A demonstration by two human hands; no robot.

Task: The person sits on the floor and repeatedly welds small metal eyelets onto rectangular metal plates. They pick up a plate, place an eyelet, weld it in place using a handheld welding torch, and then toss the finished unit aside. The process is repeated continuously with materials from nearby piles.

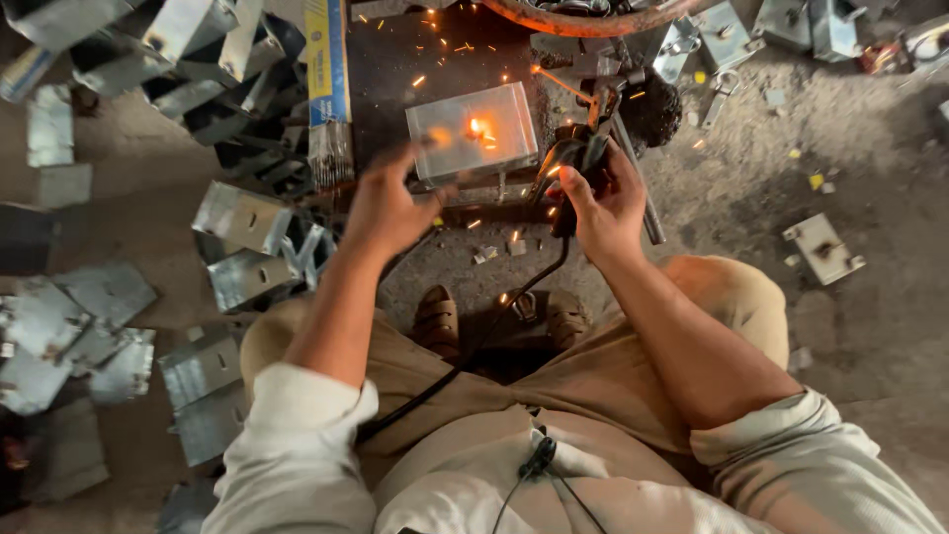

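Right hand [605, 203]: closing round the dark handle of a welding holder [578, 158], fingers wrapped tight; its black cable [494, 331] is trailing down toward 6 o'clock, between the knees.
Left hand [388, 210]: holding nothing, fingers spread and blurring, hovering just at the plate's near-left corner; I cannot tell whether a fingertip is touching it.
Metal plate [474, 129]: 1 pale rectangular piece, lying at 12 o'clock from both hands on the dark surface [395, 59], a bright orange arc glowing near its middle and sparks scattering around it.
Key relation: the plate's long axis is running roughly 9 to 3 o'clock, slightly tilted up at the right; it is sitting at 1 o'clock from the left hand and 10 o'clock from the right. Both hands are near it, the left one closer to its edge.
Electrode bundle [326, 94]: 1 pack, blue and yellow wrapper, lying at 11 o'clock, long axis 12 to 6.
Bent brackets [242, 247]: many, too heaped to count, filling the floor at 9 o'clock; 1 bracket with a bolt [820, 247] lying apart at 3 o'clock.
Sandals [440, 321]: 2, showing between the knees.
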